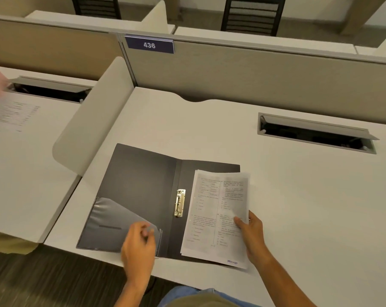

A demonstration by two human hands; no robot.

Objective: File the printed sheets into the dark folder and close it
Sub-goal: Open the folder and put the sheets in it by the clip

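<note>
Right now the right hand pinches the printed sheets at their right edge, over the open dark folder; the left hand, loosely curled, hovers at its clear pocket on the tabletop.

Office or study hall — partitioned desks, numbered plate "436", cable hatches, mesh chairs.

The dark folder lies open flat, printed sheets stacked slightly askew on its right half.
</note>
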